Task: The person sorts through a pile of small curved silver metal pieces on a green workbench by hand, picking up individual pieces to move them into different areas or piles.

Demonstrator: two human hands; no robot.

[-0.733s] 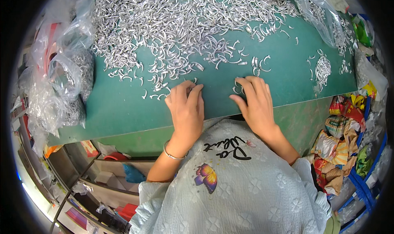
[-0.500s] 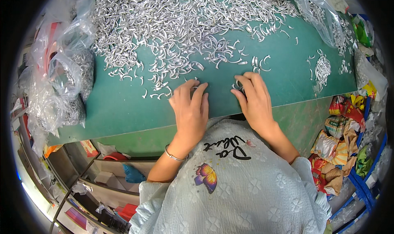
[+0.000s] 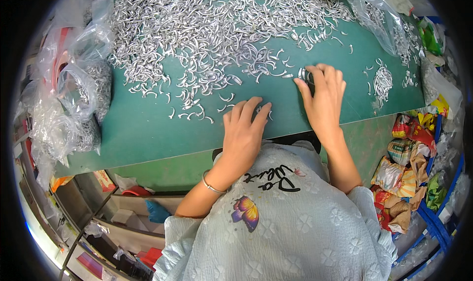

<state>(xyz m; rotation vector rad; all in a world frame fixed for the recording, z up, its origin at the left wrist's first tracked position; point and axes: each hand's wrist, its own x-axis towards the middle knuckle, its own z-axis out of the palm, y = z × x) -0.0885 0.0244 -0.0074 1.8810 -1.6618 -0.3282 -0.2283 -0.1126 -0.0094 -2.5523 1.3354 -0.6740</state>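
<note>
Small curved silver metal pieces (image 3: 197, 44) form a wide heap across the far side of the green table (image 3: 143, 128). My left hand (image 3: 245, 128) rests low over the table near its front edge. Its fingers are bent around a small curved metal piece (image 3: 269, 115), partly hidden by them. Farther forward and to the right, my right hand (image 3: 325, 96) has its thumb and fingers curled around several such pieces (image 3: 302, 75). The fingers cover part of these. A few loose pieces lie just left of my left hand, along the heap's near edge.
Clear plastic bags (image 3: 81, 103) filled with metal pieces stand at the table's left side. Another plastic bag (image 3: 377, 15) lies at the far right. A small separate pile (image 3: 382, 83) sits on the right of the table. Colourful packages (image 3: 401, 170) fill a blue rack beyond.
My right hand has moved forward and right, to the loose pieces there. My left hand has shifted right and slightly nearer. Curved pieces now lie uncovered where my left hand was.
</note>
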